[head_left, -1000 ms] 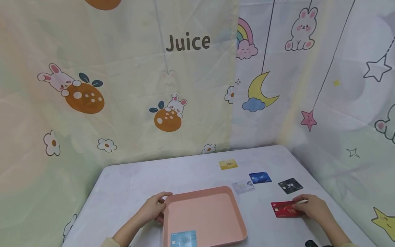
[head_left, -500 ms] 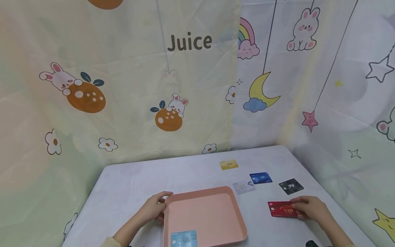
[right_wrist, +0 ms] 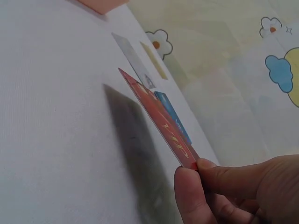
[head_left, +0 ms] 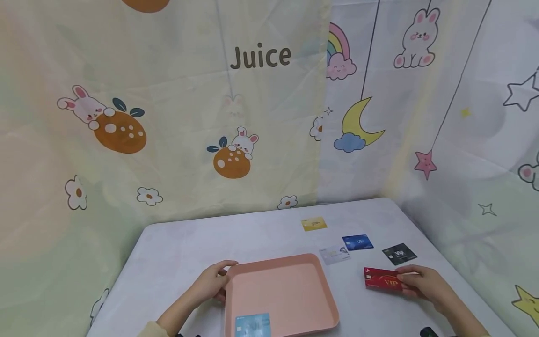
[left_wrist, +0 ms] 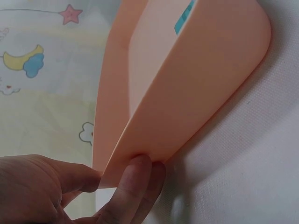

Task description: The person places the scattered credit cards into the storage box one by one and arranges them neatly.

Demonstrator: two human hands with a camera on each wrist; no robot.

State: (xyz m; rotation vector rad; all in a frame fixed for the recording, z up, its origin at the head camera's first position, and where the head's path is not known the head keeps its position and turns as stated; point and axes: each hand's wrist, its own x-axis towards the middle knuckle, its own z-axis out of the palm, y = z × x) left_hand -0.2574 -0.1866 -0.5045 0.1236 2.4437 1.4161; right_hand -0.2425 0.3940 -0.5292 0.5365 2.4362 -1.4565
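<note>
My right hand (head_left: 425, 286) pinches one end of a red VIP card (head_left: 381, 279) between thumb and fingers. In the right wrist view the red card (right_wrist: 159, 121) is tilted and held above the table, casting a shadow below. My left hand (head_left: 208, 283) holds the far left corner of a pink tray (head_left: 282, 290). In the left wrist view, fingertips (left_wrist: 138, 170) press against the tray's outer wall (left_wrist: 201, 70). A light blue card (head_left: 252, 325) lies inside the tray, near its front left.
On the white table (head_left: 185, 248) lie a gold card (head_left: 314, 224), a blue VIP card (head_left: 358, 242), a pale silver card (head_left: 334, 254) and a black VIP card (head_left: 399, 253). A printed curtain (head_left: 181, 117) hangs behind the table.
My right hand has lifted the red card off the table, and the card has shifted slightly left. The left hand stays at the tray's corner.
</note>
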